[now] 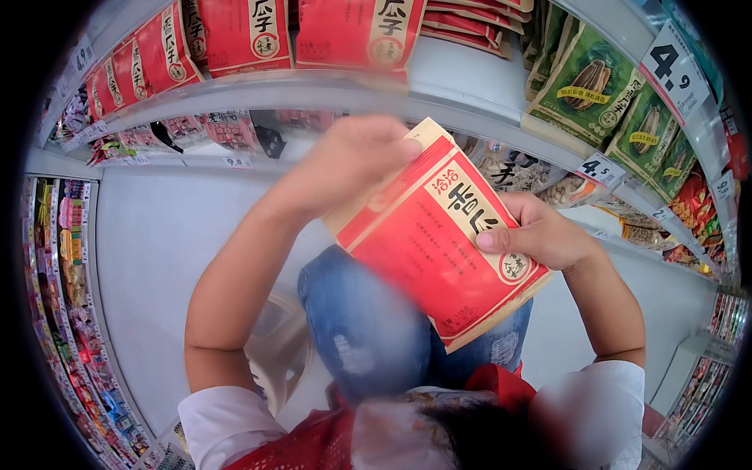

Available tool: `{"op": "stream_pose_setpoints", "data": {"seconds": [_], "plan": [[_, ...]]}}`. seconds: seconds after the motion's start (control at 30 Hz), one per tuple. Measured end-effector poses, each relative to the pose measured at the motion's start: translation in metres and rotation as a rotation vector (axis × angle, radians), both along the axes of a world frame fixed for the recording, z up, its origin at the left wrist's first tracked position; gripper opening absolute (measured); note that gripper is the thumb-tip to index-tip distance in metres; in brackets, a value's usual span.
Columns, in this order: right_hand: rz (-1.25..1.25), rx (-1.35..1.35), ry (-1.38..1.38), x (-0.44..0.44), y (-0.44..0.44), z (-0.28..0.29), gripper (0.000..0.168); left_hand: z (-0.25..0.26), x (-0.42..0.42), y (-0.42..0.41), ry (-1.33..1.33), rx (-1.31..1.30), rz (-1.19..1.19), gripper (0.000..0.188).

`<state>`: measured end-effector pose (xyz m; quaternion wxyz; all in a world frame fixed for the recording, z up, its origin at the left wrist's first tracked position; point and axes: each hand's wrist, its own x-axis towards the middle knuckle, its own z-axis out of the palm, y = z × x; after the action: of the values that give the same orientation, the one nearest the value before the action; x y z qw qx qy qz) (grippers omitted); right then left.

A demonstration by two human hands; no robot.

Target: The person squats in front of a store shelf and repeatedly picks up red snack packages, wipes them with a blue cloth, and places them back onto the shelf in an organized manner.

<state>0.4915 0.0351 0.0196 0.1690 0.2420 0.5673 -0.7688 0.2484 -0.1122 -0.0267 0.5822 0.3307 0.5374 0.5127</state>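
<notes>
A red and tan packet of sunflower seeds (417, 258), bearing writing, is held at a slant above my knees. My right hand (543, 235) grips its right edge, thumb lying on the front and fingers out of sight behind. At the packet's upper left corner is my left hand (352, 158), blurred, its thumb over the tan top edge and its other fingers hard to make out. Whether a second packet lies behind the first, I cannot tell. Below are my knees in blue jeans (376, 317).
Ahead, a shelf holds upright red packets (352, 35) and green sunflower seed packets (587, 88). Its front rail (247, 91) carries price tags. Lower down are bagged nuts (564, 191). A pale plastic stool (279, 346) stands by my left leg on the grey floor (170, 235). Stocked shelves (76, 282) line the left.
</notes>
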Motion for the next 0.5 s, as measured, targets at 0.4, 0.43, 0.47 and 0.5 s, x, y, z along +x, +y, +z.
{"op": "stream_pose_setpoints", "data": {"seconds": [0.4,0.43,0.47,0.5], "plan": [[-0.393,-0.172,0.051,0.001,-0.015,0.009,0.050,0.031,0.056,-0.049,-0.266,0.042,0.105,0.073],[-0.349,-0.082,0.110,0.001,-0.015,0.010,0.049,0.032,0.055,-0.050,-0.171,0.068,0.106,0.074],[-0.306,0.008,0.168,0.000,-0.014,0.012,0.049,0.033,0.054,-0.050,-0.076,0.093,0.107,0.075],[-0.264,0.098,0.223,0.001,-0.013,0.013,0.049,0.033,0.054,-0.051,0.015,0.117,0.105,0.077]]}}
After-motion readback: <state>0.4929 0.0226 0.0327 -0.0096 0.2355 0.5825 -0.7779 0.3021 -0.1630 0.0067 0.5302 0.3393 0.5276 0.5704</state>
